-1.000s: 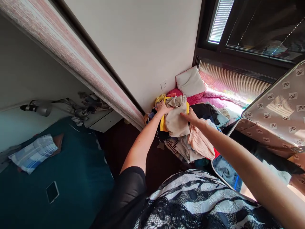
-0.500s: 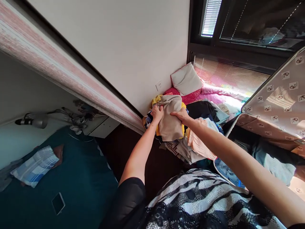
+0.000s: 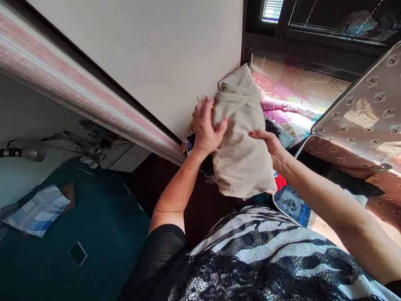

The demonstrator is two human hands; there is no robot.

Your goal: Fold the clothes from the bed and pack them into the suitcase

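Observation:
A folded beige garment (image 3: 244, 154), its exact kind unclear, is held up in front of me over the clothes heap. My right hand (image 3: 270, 144) grips its right edge, thumb on top and fingers hidden beneath. At the left edge is my left hand (image 3: 205, 127), thumb lying over the cloth and fingers partly curled along the side. A sliver of yellow shows beside the left fingers. Behind the garment's far end leans a pale cushion (image 3: 241, 78). The garment covers most of the heap below.
To the right, an open suitcase (image 3: 354, 109) with a patterned lining holds clothes, including denim (image 3: 290, 202). Pink bedding (image 3: 278, 110) lies by the window blinds (image 3: 300, 81). A bed with a dark teal sheet (image 3: 109, 234) bears a plaid pillow (image 3: 40, 209) and a tablet (image 3: 77, 253). A white wall panel (image 3: 156, 54) stands ahead.
The beige garment has come up off the heap and nearer to me, between both hands, and now hides the yellow and peach clothes. My right hand has moved right along its edge.

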